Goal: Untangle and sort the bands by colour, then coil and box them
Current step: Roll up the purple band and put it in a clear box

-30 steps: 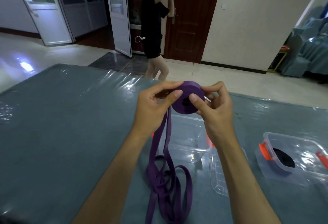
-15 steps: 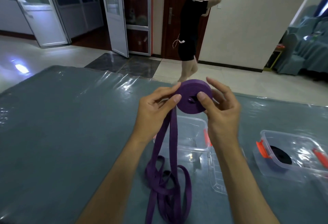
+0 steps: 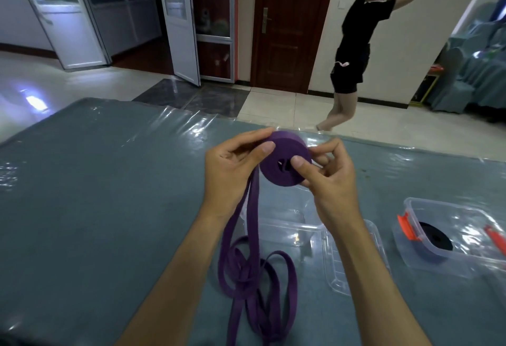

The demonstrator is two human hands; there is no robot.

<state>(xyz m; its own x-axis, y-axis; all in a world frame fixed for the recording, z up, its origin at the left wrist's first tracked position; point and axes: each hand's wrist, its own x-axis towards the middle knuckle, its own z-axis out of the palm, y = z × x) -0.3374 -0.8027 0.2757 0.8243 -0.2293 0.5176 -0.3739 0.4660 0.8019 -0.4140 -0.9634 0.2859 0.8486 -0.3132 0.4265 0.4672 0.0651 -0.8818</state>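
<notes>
**Op:** Purple band [image 3: 284, 163], front and centre. I'm seeing it wound into a thick coil, held up above the bench [image 3: 95, 195] between both hands.

**Desk:** How are the fingers sitting?

**Op:** Left hand [image 3: 230, 173] grips the coil's left side, thumb on the near face, the other fingers curled over the top edge. Right hand [image 3: 328, 178] pinches it from the right, thumb pressed beside the centre hole, fingers bent round the back. Both are closed on the coil.

**Desk:** And the rest of the band?

**Op:** The uncoiled tail [image 3: 252, 271] drops from under the left hand in two strands and lies in tangled loops on the bench between my forearms, running out of the bottom of the view.

**Desk:** Boxes?

**Op:** One clear box [image 3: 287, 225] stands open on the bench just behind the loops, partly hidden by the right forearm. Its clear lid [image 3: 353, 260] lies flat beside it to the right. Further right, well apart, a second clear box [image 3: 449, 236] with orange clips holds a black coil [image 3: 435, 237].

**Desk:** Anything else in view?

**Op:** Shiny plastic sheeting covers the grey-blue bench. Beyond it, a person in black [image 3: 356, 44] stands on the tiled floor near a dark wooden door [image 3: 284, 25].
</notes>
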